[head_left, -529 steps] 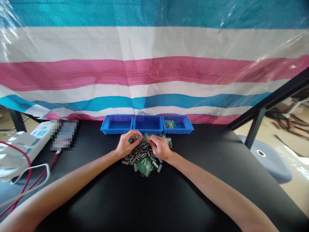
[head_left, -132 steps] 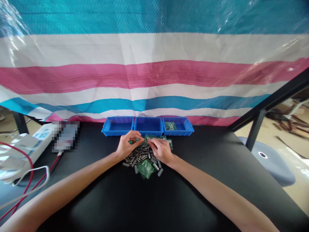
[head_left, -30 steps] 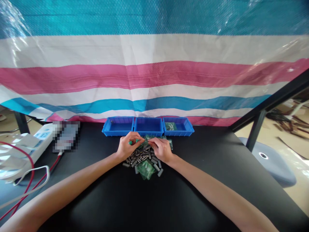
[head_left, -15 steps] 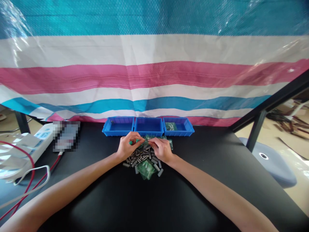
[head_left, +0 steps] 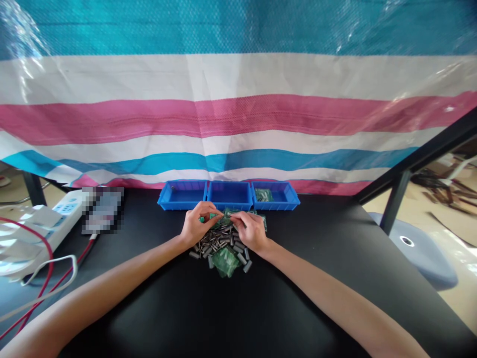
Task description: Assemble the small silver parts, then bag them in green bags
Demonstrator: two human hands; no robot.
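Note:
Over the back of a mixed pile, my left hand (head_left: 198, 223) is closed in a pinch, thumb against fingers. Facing it from the right, my right hand (head_left: 251, 229) also pinches. Whatever lies between either set of fingertips is too small to make out. Below them is a heap of thin metal pins (head_left: 218, 237) with grey cylinders (head_left: 247, 267) around its edge. A green-tinted clear plastic bag (head_left: 225, 262) lies at the pile's front. More green bags (head_left: 262, 219) lie behind my right fingers. Small bright green pieces (head_left: 201, 219) show by my left hand.
Behind the pile stand three blue bins: a left bin (head_left: 182, 204), a middle bin (head_left: 230, 204) and a right bin (head_left: 283, 203) with green bags inside. A white power strip (head_left: 55, 219) and red and white cables (head_left: 50, 258) occupy the table's left. A striped sheet (head_left: 238, 114) hangs behind.
My fingertips have moved slightly apart, showing a little more green between them. The pile and bins look the same.

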